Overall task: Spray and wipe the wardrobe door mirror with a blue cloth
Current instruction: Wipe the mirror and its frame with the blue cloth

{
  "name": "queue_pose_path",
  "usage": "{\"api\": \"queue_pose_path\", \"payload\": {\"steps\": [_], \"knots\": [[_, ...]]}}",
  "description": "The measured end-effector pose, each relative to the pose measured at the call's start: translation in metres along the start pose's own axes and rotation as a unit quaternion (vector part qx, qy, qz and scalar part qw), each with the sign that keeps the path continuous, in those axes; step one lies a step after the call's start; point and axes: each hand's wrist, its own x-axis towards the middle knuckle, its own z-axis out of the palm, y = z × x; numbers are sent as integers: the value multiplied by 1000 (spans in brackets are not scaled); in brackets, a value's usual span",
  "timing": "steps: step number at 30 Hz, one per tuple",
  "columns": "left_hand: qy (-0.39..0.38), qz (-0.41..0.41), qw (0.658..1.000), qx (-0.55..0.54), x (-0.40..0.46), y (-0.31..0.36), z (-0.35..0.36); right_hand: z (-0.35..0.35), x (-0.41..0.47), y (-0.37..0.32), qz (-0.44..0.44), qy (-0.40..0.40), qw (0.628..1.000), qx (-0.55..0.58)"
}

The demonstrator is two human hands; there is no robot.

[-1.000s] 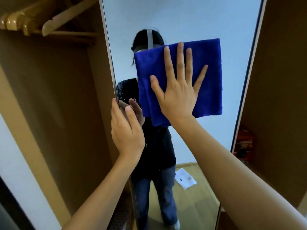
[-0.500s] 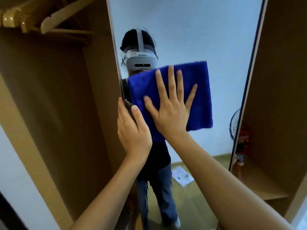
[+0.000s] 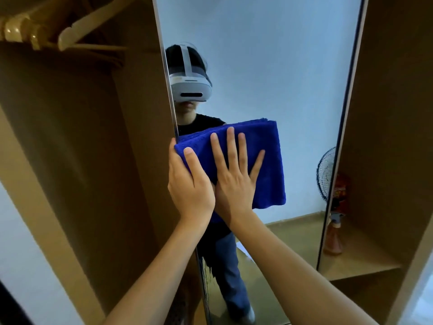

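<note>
While wiping at about mid-height of the wardrobe door mirror (image 3: 269, 55), appears well into the cleaning stage rather than the spraying one. Presses the blue cloth (image 3: 264, 160), folded into a thick pad, flat against the glass with the right hand (image 3: 236, 184): 4 fingers straight and spread, nothing pinched, thumb hidden behind the other hand. Grips the door's left edge with the left hand (image 3: 189, 188), thumb forward over the cloth's left corner, the other fingers wrapped round behind the edge and out of sight; probably steadies the door against the push.

Holds no sprayer in either hand. Leaves the spray bottle (image 3: 334, 235) standing on the wardrobe shelf (image 3: 363, 266), just beyond the mirror's right edge and well apart from both hands, so spraying looks finished, at least for this pass.

Cannot tell from the glass how much is wiped already: no plain droplets or streaks above the cloth. Shows some dark marks low along the left edge, too unclear to call. Likely leaves the lower half and the right-hand strip to cover, with the cloth now on the left side of the panel.
</note>
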Motion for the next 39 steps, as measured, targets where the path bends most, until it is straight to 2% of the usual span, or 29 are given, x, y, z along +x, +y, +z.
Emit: {"api": "queue_pose_path", "payload": {"steps": [8, 11, 17, 22, 29, 39], "knots": [[5, 12, 1000, -28, -2, 7, -4, -30, 66, -21, 26, 48, 997, 48], [6, 5, 999, -39, -2, 8, -5, -22, 51, -20, 17, 53, 998, 38], [-1, -3, 999, -44, 0, 3, -5, -1, -6, -13, 1, 4, 1000, 21], [-10, 0, 1000, -28, -3, -2, -5, 1, -10, -1, -7, -11, 999, 33], [9, -11, 1000, 14, -10, -8, 0, 6, -7, 35, 23, 47, 998, 43], [35, -13, 998, 45, -23, -20, 11, 0, -2, 107, 16, 71, 997, 34]]}}
